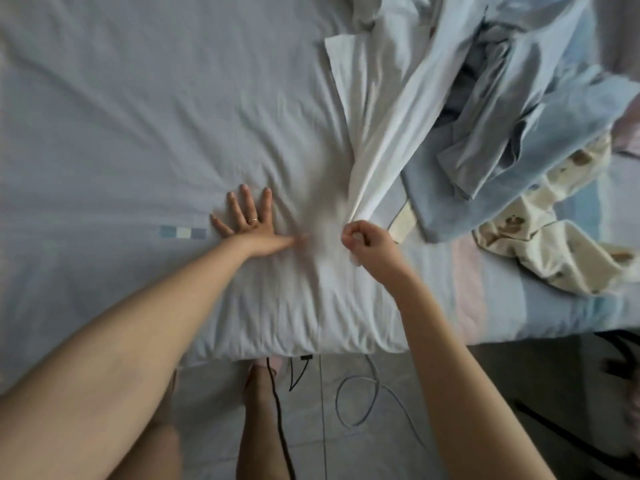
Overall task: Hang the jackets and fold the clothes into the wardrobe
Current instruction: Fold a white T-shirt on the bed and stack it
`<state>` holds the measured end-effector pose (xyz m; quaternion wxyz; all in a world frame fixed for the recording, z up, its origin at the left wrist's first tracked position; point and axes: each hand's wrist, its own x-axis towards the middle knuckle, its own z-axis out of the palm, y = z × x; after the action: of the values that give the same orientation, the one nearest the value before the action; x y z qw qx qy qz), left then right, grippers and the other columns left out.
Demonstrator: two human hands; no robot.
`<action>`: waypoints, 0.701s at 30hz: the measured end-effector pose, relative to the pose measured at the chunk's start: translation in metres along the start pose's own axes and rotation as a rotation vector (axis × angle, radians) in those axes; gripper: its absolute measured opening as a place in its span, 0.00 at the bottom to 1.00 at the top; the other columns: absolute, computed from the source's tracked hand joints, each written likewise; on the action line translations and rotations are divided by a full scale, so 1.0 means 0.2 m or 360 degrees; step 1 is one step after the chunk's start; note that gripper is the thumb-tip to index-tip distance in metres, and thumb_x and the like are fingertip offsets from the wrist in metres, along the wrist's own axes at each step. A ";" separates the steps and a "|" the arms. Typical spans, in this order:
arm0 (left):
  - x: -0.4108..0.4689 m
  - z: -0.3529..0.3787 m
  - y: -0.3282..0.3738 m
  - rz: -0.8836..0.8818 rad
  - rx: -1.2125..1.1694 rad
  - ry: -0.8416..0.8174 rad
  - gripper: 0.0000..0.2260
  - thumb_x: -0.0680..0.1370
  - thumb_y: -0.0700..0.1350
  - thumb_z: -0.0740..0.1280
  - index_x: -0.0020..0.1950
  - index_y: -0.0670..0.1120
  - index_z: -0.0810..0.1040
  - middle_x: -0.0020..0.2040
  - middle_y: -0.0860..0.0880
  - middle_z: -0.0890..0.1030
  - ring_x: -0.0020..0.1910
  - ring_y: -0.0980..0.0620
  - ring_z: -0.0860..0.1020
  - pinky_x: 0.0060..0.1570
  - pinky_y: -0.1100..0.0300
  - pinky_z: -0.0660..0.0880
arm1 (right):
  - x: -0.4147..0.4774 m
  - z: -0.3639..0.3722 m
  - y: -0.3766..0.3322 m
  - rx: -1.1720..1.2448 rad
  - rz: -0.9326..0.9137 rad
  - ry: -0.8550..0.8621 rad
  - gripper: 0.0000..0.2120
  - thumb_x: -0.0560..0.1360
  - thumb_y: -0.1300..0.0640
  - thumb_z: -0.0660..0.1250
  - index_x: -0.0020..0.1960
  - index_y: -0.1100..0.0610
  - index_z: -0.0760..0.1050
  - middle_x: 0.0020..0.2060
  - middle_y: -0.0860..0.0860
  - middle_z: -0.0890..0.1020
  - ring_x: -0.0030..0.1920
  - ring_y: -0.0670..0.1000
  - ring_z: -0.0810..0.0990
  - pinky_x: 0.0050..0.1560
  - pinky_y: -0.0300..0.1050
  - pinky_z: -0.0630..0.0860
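Fingers (247,199) of the left hand (247,223) are straight and spread, pressed palm down on the pale sheet (138,116) a little way in from the near edge of the bed (311,344). They hold nothing, and one of them wears a ring (253,221). Just to the right of it, the right hand (367,239) is curled into a fist around the near end of a white garment (391,116), with bunched cloth showing between thumb and fingers.

From that grip the white garment runs away to the far right in a long, drawn-out fold. It is narrow at the hand and widens to a straight edge farther off. Its far end goes in among a heap of light blue clothes (519,116) on the far right part of the bed. They are tumbled and partly blurred, so what kind of pieces they are cannot be told. Nearer than that heap, on the right, a crumpled cream garment (540,244) with small brown prints lies on a striped cover (485,306) banded in pink and blue.

Left of the left hand, a short row of coloured squares (183,232) marks the sheet. Below the bed's near edge is a tiled floor (346,455), where a white cable (360,400) lies in a loop and a black cable (280,427) runs beside the person's bare legs (256,403).
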<state>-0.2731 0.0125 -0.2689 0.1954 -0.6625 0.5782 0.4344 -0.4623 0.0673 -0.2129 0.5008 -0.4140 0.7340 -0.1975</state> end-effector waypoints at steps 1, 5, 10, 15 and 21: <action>-0.04 -0.03 0.02 0.0006 -0.0455 -0.0052 0.55 0.61 0.81 0.54 0.77 0.54 0.37 0.78 0.44 0.36 0.76 0.41 0.36 0.70 0.35 0.40 | -0.10 0.02 -0.07 0.0051 -0.0035 -0.0214 0.08 0.77 0.65 0.64 0.41 0.56 0.73 0.31 0.50 0.72 0.26 0.41 0.70 0.30 0.34 0.69; -0.48 -0.16 0.10 0.0100 -0.2157 -0.0840 0.33 0.67 0.70 0.63 0.61 0.47 0.75 0.50 0.44 0.81 0.48 0.46 0.81 0.47 0.55 0.79 | -0.49 0.05 -0.32 0.0211 -0.0163 -0.0834 0.07 0.79 0.66 0.63 0.43 0.57 0.74 0.34 0.46 0.72 0.34 0.41 0.70 0.35 0.31 0.68; -1.04 -0.38 -0.02 0.0265 -0.2125 -0.0225 0.22 0.67 0.38 0.68 0.60 0.46 0.70 0.40 0.44 0.78 0.28 0.55 0.77 0.27 0.65 0.73 | -0.89 0.14 -0.72 0.0190 -0.0377 -0.0672 0.04 0.77 0.53 0.66 0.50 0.46 0.77 0.42 0.53 0.81 0.42 0.53 0.79 0.45 0.50 0.77; -1.47 -0.91 -0.18 0.0707 -0.2055 0.0204 0.13 0.70 0.35 0.68 0.52 0.47 0.77 0.42 0.50 0.81 0.36 0.56 0.79 0.33 0.65 0.74 | -1.09 0.05 -1.07 -0.0207 -0.0748 -0.0296 0.34 0.75 0.59 0.69 0.70 0.37 0.56 0.59 0.43 0.72 0.53 0.37 0.72 0.54 0.32 0.70; -1.74 -1.25 -0.17 0.0954 -0.1986 0.0240 0.09 0.79 0.39 0.59 0.43 0.46 0.76 0.33 0.54 0.79 0.32 0.59 0.76 0.33 0.67 0.71 | -0.99 0.18 -1.44 -0.0310 -0.0846 -0.0099 0.39 0.65 0.55 0.77 0.67 0.40 0.57 0.62 0.51 0.71 0.65 0.49 0.69 0.63 0.50 0.69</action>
<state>-0.1383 0.0382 0.1380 -0.3909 -0.4910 0.3904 0.6736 -0.2811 0.0645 0.0870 0.4116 -0.6439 0.5995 -0.2377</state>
